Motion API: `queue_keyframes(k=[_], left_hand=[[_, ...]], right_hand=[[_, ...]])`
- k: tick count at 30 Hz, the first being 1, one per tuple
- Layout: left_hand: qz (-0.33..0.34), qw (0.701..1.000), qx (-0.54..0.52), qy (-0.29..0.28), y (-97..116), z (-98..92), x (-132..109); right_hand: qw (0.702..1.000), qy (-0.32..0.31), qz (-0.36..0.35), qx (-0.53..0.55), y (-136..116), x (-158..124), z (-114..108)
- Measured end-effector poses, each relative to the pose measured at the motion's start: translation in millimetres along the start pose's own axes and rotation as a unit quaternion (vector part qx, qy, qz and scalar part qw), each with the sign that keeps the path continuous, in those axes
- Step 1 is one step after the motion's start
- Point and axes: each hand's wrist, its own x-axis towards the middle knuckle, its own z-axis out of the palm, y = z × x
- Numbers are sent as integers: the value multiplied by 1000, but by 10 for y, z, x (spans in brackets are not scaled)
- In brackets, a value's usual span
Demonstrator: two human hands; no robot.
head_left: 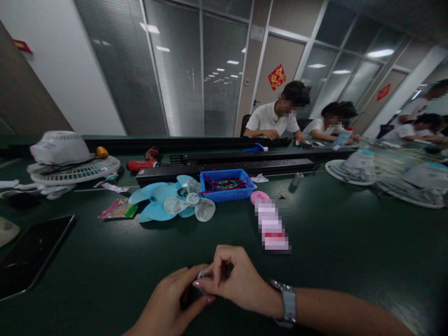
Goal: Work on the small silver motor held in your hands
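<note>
My left hand (171,301) and my right hand (234,280) meet low in the middle of the dark green table (350,242). Both are closed around a small dark part with a light round piece (202,275) showing between the fingers; I cannot make out what it is. My right wrist wears a grey watch (287,303). Beyond my hands lie light blue and clear fan blades (171,203) and a blue bin (227,185) holding coloured wires.
A black tablet (30,254) lies at the left. White fan grilles and motor housings sit at far left (70,161) and far right (364,170). A red power screwdriver (145,162) rests by a long black rail (227,168). Several people sit across the table.
</note>
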Motion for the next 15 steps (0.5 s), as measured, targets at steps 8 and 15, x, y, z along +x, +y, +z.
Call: queue_keyframes(k=[8,15], left_hand=[[8,1000,2,8,-4,5,2],[26,999,-9,32,-15,3,10]], right_hand=[[998,-20,-46,-31,28,-7,-31],[992,-59,-100,-44,39,-27,-80]])
